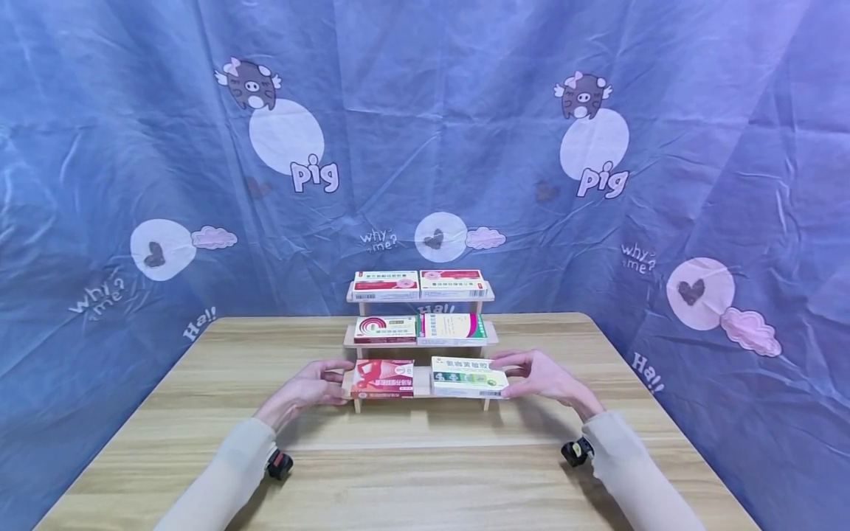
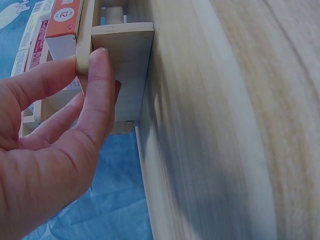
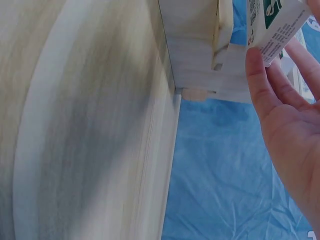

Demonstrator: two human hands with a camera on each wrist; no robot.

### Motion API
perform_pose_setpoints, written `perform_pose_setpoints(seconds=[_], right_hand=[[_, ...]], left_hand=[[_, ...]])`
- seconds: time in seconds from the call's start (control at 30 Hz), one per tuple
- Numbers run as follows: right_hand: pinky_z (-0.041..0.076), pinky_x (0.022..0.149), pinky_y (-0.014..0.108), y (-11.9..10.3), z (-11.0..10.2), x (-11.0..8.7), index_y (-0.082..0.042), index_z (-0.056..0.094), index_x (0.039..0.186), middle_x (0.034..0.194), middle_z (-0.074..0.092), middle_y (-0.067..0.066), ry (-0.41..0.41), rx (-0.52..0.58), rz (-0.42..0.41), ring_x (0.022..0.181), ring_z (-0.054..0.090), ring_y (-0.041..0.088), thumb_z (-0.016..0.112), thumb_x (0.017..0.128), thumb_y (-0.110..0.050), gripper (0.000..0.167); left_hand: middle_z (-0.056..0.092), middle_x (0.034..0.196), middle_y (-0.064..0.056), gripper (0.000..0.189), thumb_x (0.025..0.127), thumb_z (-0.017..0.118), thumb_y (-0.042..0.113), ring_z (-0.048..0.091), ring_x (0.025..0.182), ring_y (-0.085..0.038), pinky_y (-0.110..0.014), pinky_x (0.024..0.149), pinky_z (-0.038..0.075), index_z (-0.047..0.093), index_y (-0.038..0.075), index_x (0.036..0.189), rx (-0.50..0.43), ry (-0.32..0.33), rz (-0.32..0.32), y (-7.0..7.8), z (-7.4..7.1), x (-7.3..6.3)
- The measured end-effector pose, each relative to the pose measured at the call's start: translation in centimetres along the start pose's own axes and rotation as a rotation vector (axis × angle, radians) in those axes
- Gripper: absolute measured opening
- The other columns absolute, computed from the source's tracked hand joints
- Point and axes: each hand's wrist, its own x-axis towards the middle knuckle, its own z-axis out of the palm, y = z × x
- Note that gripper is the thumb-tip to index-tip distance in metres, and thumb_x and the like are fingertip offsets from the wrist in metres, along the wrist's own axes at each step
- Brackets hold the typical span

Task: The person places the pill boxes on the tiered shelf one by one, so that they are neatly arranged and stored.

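Observation:
A three-tier wooden display rack (image 1: 422, 383) stands on the table with medicine boxes on each tier. At the left end of the bottom tier, my left hand (image 1: 307, 386) pinches the edge of the shelf board (image 2: 86, 37) between thumb and finger, beside a red medicine box (image 1: 384, 378). My right hand (image 1: 546, 379) grips the right end of a white and green medicine box (image 1: 468, 376) on the bottom tier's right side. In the right wrist view, this box (image 3: 277, 37) looks tilted and overhangs the board's end.
Two red and white boxes (image 1: 387, 285) lie on the top tier. The middle tier bears a white box with red rings (image 1: 385, 329) and a white, green and magenta box (image 1: 451, 329). A blue curtain (image 1: 425, 147) hangs behind the wooden table (image 1: 425, 479).

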Motion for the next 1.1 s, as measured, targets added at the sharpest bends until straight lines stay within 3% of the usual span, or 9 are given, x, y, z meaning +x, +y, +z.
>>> perform_pose_setpoints(seconds=[0.2,0.6,1.1], right_hand=[[0.054,0.098,0.046,-0.1,0.7,0.5,0.005,0.06,0.129,0.146,0.041,0.032,-0.013,0.031,0.004,0.12,0.059,0.04,0.082,0.077,-0.012,0.059],[0.05,0.101,0.053,0.2,1.6,1.5,0.003,0.062,0.126,0.146,0.042,0.029,-0.001,-0.01,-0.011,0.121,0.057,0.043,0.083,0.075,-0.013,0.057],[0.049,0.105,0.045,0.5,2.4,1.7,0.005,0.061,0.126,0.144,0.04,0.028,0.032,0.032,0.046,0.121,0.055,0.041,0.083,0.074,-0.01,0.058]], left_hand=[[0.057,0.116,-0.023,0.07,0.08,0.06,-0.014,0.067,0.084,-0.02,-0.037,0.084,0.062,0.034,-0.01,0.145,0.005,0.004,0.002,-0.3,-0.1,0.3],[0.053,0.11,-0.019,0.07,0.08,0.06,-0.014,0.065,0.083,-0.02,-0.038,0.085,0.062,0.033,-0.011,0.144,0.002,0.001,0.008,-0.1,0.0,0.2],[0.053,0.109,-0.019,0.07,0.08,0.059,-0.014,0.065,0.082,-0.019,-0.037,0.084,0.062,0.032,-0.011,0.145,-0.004,-0.007,0.008,-0.1,0.0,0.2]])
